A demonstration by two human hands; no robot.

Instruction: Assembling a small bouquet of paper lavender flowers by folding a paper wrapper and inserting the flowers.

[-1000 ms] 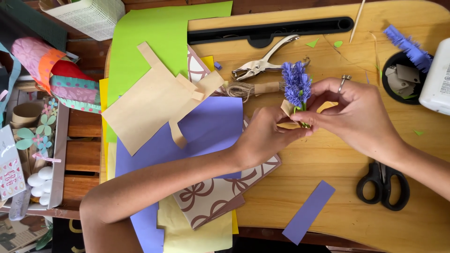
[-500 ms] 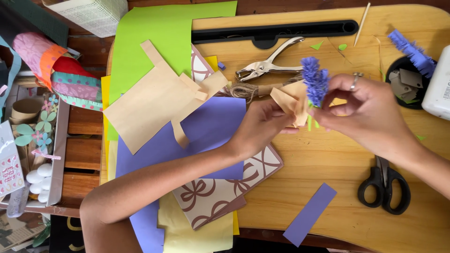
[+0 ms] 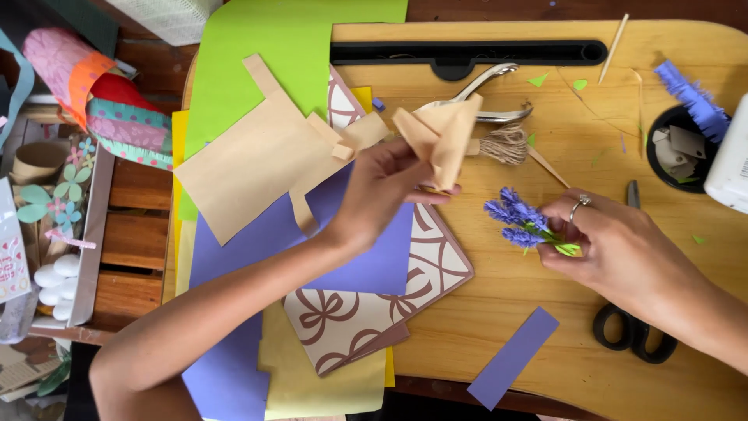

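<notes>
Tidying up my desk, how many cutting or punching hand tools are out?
2: black-handled scissors partly under the right hand; metal hole punch behind the tan paper cone. Papers may hide more.

A wooden desk [image 3: 499,312] fills the centre and right of the frame. On it lie stacked paper sheets [image 3: 288,156] at left, scissors [image 3: 635,331] and a purple strip [image 3: 514,357] at lower right. A twine spool [image 3: 506,144] and punch pliers [image 3: 487,97] lie at upper centre, and a black cup [image 3: 682,148] stands at upper right.
</notes>
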